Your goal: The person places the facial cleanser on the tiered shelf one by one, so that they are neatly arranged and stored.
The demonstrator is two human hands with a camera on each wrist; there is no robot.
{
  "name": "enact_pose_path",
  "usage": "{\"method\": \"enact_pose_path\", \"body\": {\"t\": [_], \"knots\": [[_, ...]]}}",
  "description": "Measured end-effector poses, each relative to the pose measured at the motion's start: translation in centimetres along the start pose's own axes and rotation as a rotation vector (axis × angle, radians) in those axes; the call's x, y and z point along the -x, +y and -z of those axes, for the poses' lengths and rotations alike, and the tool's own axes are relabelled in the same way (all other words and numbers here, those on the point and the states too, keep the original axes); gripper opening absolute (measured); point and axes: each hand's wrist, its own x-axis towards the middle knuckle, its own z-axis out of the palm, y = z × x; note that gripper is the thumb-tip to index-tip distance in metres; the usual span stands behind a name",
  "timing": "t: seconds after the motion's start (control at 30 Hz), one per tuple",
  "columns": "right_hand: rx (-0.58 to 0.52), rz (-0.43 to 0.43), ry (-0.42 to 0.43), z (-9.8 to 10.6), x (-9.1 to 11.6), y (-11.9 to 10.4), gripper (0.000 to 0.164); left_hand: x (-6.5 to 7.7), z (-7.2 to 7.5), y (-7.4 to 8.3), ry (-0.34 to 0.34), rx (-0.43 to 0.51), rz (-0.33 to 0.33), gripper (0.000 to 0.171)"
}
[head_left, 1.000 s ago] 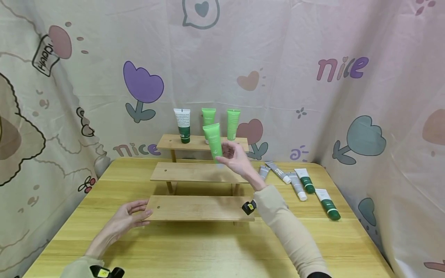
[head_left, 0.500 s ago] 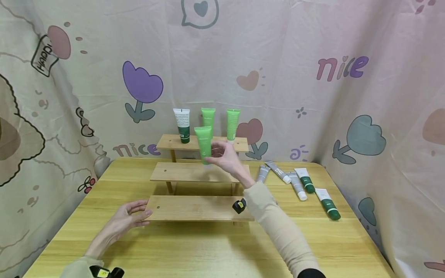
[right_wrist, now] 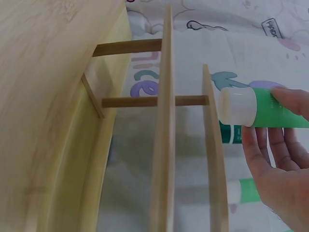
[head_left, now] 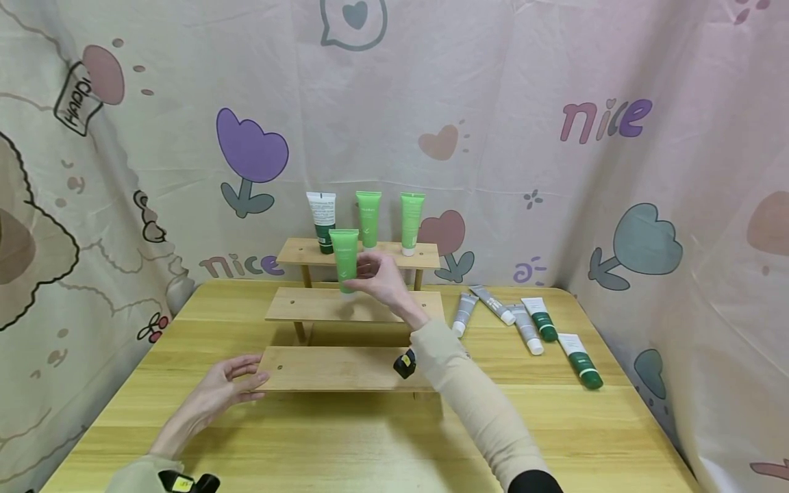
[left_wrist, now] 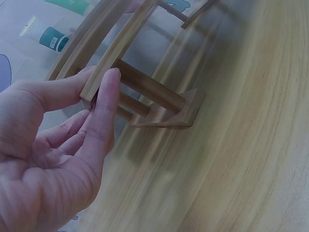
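Note:
My right hand [head_left: 387, 282] holds a light green squeeze tube [head_left: 344, 257] between thumb and fingers. The tube is upright, its whitish cap [right_wrist: 237, 107] pointing down over the left half of the middle tier [head_left: 314, 304]. Whether the cap touches the wood I cannot tell. My left hand [head_left: 223, 383] pinches the left end of the lowest tier of a three-tier wooden display stand [left_wrist: 126, 46], thumb on one face and fingers on the other. On the top tier stand a white and dark green tube [head_left: 322, 218] and two light green tubes, one central [head_left: 368, 216] and one right [head_left: 411, 220].
Right of the stand, several tubes lie on the wooden table [head_left: 345, 445]: grey ones [head_left: 492, 305] and two white and dark green ones [head_left: 581, 361]. A printed curtain [head_left: 511, 82] hangs behind and at both sides.
My right hand has moved left with the green tube and lowered it slightly, and the tube has turned from tilted to upright. My left hand has stayed on the lowest tier.

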Motion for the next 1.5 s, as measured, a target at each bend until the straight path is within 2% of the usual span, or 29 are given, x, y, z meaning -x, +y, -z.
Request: {"method": "enact_pose_path", "body": {"t": [0.23, 0.6, 0.9, 1.27, 1.5], "knots": [[0.017, -0.023, -0.009, -1.2, -0.7, 0.6, 0.039, 0.0, 0.0, 0.0, -0.005, 0.006, 0.002, 0.079], [0.026, -0.054, 0.026, -2.7, -1.7, 1.4, 0.043, -0.1, 0.0, 0.0, 0.0, 0.009, 0.011, 0.079], [-0.012, -0.083, 0.053, -4.1, -2.1, 2.1, 0.046, -0.1, 0.0, 0.0, 0.0, 0.011, 0.012, 0.079], [0.002, -0.033, 0.053, -5.3, -2.4, 2.5, 0.04, 0.0, 0.0, 0.0, 0.001, 0.008, 0.011, 0.078], [0.008, -0.033, 0.064, -5.7, -2.4, 2.5, 0.04, -0.1, 0.0, 0.0, -0.009, 0.006, 0.006, 0.078]]}}
